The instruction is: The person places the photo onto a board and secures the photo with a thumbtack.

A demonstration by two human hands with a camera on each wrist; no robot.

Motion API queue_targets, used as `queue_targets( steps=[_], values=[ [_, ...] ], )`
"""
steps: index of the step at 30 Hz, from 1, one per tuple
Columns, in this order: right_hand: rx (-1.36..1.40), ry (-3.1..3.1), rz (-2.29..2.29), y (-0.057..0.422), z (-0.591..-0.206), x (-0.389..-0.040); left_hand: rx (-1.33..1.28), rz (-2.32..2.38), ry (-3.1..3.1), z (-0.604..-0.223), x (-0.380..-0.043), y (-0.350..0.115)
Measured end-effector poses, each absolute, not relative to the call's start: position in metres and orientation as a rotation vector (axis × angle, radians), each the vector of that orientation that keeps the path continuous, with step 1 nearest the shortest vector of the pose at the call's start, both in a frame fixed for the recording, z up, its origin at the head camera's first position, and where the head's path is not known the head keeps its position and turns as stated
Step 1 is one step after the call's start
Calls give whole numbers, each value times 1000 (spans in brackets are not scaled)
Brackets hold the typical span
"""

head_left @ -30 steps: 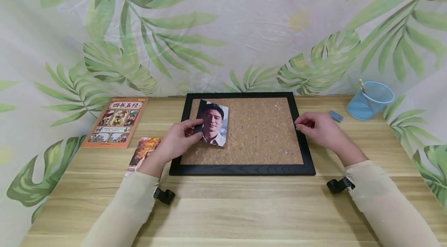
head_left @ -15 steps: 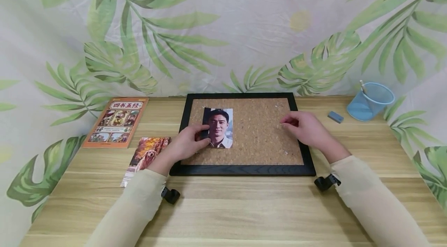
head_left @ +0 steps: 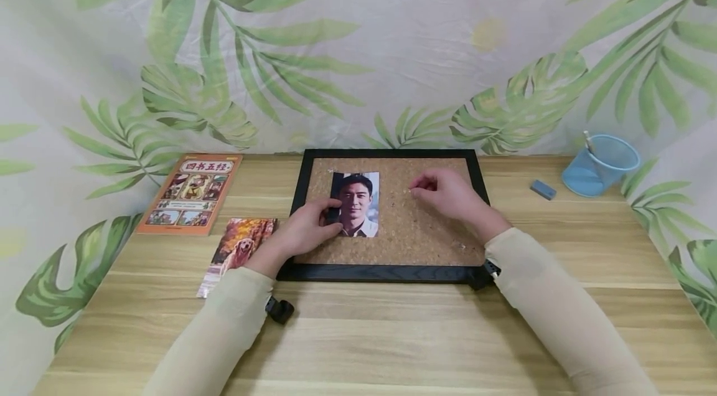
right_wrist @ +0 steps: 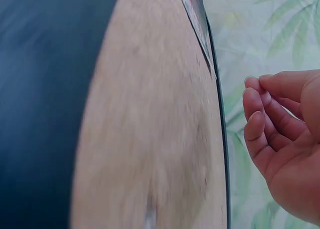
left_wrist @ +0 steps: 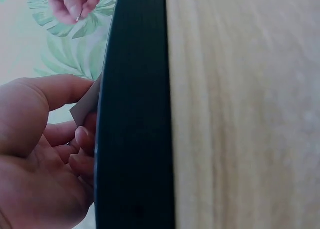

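A portrait photo (head_left: 358, 204) lies over the left part of a black-framed corkboard (head_left: 431, 240). My left hand (head_left: 305, 228) pinches the photo's left edge between thumb and fingers; in the left wrist view the photo's pale underside (left_wrist: 86, 108) shows between them. Above the cork, right of the photo, my right hand (head_left: 448, 197) has thumb and fingertip pressed together. A tiny pointed thing, apparently a clear pushpin (left_wrist: 79, 17), sticks out of that pinch; its head is hidden by the fingers. Small clear pushpins (head_left: 462, 247) sit near the board's corners.
A dog photo (head_left: 238, 246) lies left of the board, partly under my left forearm. Beyond it lies an orange book (head_left: 190, 193). At the right stand a blue mesh pen cup (head_left: 599, 165) and a small blue eraser (head_left: 543, 190). A leaf-patterned cloth (head_left: 392, 53) rises behind.
The portrait photo, tilted before, has been straightened and shifted slightly right by my left hand. My right hand has moved left from the board's right frame to over the cork, near the photo.
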State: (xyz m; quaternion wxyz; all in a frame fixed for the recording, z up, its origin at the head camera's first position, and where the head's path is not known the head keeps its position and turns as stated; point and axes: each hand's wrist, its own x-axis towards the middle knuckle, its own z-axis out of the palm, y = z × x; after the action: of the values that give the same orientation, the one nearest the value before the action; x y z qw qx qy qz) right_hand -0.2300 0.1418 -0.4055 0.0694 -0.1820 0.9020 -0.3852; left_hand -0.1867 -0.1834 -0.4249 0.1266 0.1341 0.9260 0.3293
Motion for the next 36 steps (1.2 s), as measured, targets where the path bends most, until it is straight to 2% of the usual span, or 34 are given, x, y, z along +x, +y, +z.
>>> queue_targets(
  steps=[13, 21, 26, 36],
  values=[
    [-412, 2492, -1382, 74, -412, -265, 390, 981, 2683, -425, -186, -184],
    [-428, 2460, -1323, 44, -418, -285, 392, 973, 2673, -425, -186, -185],
    [-439, 2505, -1251, 29, -421, -293, 410, 977, 2683, -426, -187, -186],
    [-281, 2527, -1242, 14, -422, -305, 414, 972, 2680, -426, -187, -185]
  ],
)
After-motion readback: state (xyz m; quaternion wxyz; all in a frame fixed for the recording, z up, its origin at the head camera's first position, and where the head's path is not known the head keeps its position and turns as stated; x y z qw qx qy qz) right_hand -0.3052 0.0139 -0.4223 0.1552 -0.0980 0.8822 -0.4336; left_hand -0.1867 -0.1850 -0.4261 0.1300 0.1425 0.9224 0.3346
